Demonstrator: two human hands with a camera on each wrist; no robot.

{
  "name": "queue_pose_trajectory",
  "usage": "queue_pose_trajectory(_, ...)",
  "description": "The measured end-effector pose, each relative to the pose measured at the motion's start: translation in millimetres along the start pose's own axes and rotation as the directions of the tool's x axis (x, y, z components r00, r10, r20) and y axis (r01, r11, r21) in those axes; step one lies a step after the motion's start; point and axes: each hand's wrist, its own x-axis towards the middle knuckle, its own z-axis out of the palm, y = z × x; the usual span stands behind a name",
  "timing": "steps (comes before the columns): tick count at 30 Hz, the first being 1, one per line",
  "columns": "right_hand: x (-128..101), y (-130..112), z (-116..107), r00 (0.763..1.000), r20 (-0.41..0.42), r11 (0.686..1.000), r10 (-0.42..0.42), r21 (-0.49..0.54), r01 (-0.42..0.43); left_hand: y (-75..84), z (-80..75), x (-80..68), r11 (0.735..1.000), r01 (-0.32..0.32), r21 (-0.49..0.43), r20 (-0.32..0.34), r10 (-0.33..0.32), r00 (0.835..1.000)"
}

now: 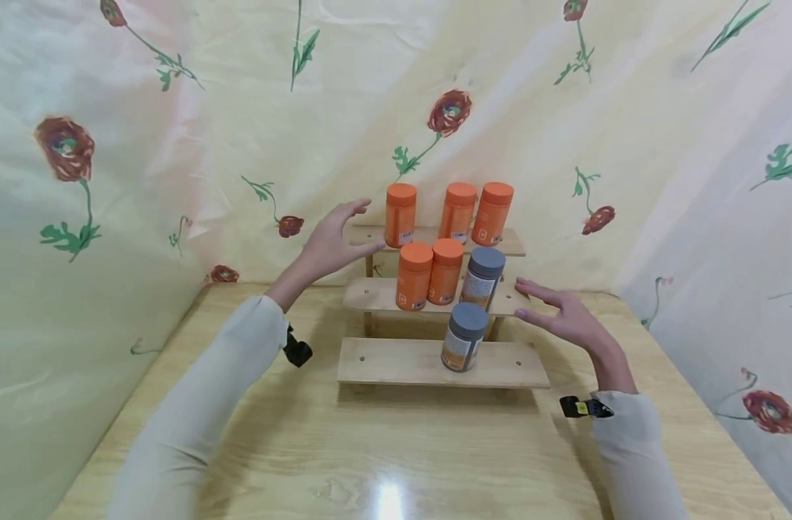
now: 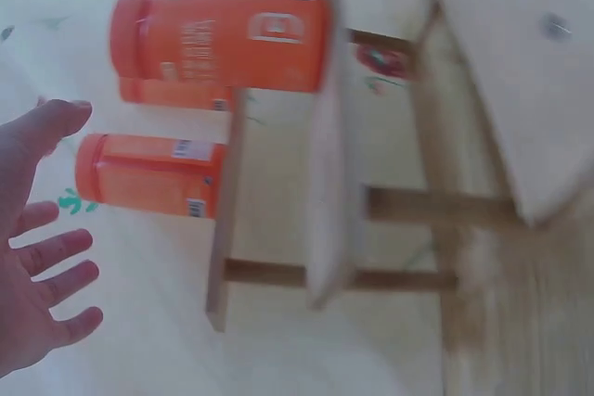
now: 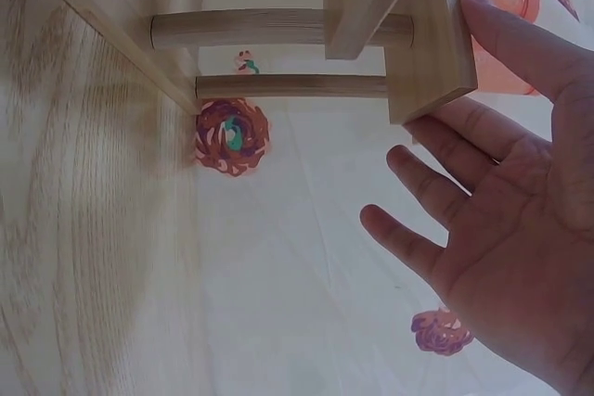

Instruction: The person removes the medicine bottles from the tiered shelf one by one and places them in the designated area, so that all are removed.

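Observation:
A three-step wooden rack (image 1: 396,361) stands on the table. Three orange jars (image 1: 400,214) line the top step. Two orange jars (image 1: 414,276) and a grey-lidded jar (image 1: 483,278) stand on the middle step, and another grey-lidded jar (image 1: 464,336) stands on the bottom step. My left hand (image 1: 334,238) hovers open just left of the top step's leftmost orange jar (image 2: 148,175), holding nothing. My right hand (image 1: 558,310) is open at the right end of the middle step (image 3: 436,34), fingertips close to its edge.
The wooden table (image 1: 396,462) is enclosed by pale floral cloth (image 1: 110,144) at the back and both sides. Bare tabletop lies in front of the rack, with a bright light reflection near the front edge.

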Motion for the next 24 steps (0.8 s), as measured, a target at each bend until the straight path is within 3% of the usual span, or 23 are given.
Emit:
queue_pose_trajectory(5,-6.7,-7.9,2.3,1.000,0.013,1.000,0.015,0.009,-0.016,-4.7,8.2,12.0,0.967,0.037,-0.251,-0.025,-0.044,0.999)
queue_pose_trajectory(12,-12.5,-27.1,-1.3,0.999,0.014,0.999,0.030,0.038,-0.031,-16.6,16.9,23.1,0.848,0.069,-0.526,-0.019,-0.093,0.996)
queue_pose_trajectory(18,-3.7,-5.0,1.5,0.999,0.004,0.999,0.031,0.017,-0.031,-19.4,18.6,33.2,0.792,0.108,-0.600,0.009,-0.127,0.992)
queue_pose_trajectory(24,-0.1,1.9,1.1,1.000,0.000,0.999,0.029,0.015,-0.029,-11.6,23.8,42.8,0.770,0.139,-0.622,0.050,-0.137,0.989)
